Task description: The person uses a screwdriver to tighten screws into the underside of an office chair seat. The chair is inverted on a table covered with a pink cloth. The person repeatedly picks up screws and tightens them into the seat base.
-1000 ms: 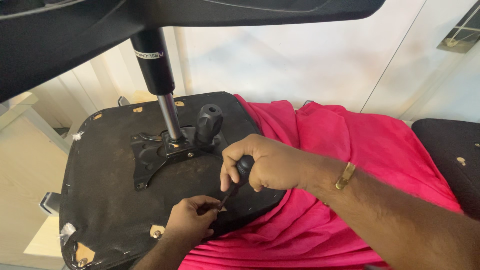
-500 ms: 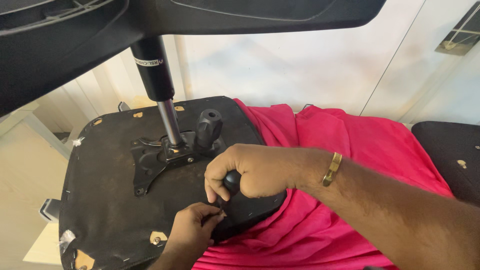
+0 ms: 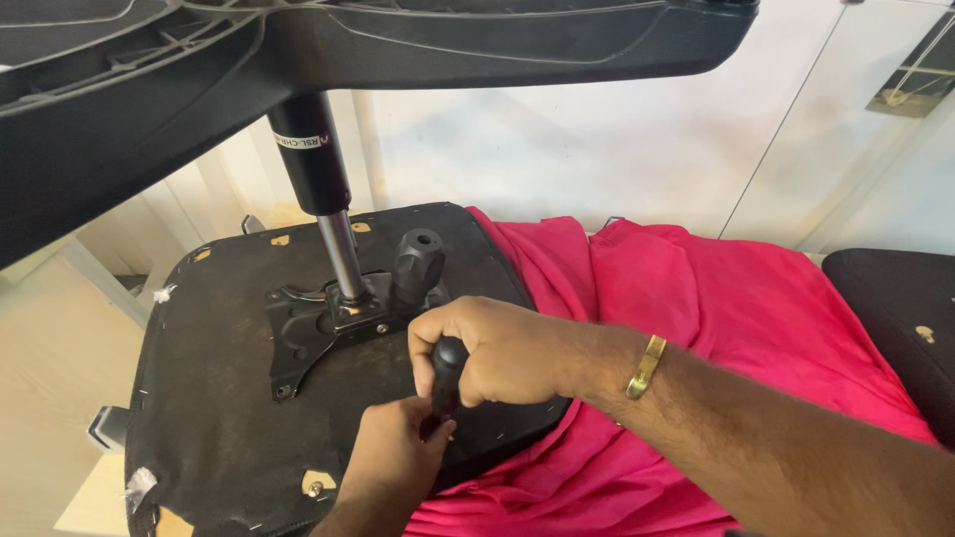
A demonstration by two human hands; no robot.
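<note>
While the left hand (image 3: 393,452) pinches low around the tool's shaft, seemingly steadying the tip, which is hidden, the right hand (image 3: 497,348) just above it at one o'clock is clenched on the black screwdriver handle (image 3: 448,373), standing upright on the upturned seat underside (image 3: 209,398). Beyond, at eleven o'clock, sit the metal mounting plate (image 3: 308,338), black knob (image 3: 418,264) and gas cylinder (image 3: 323,194). Red cloth (image 3: 696,308) lies at three o'clock.
</note>
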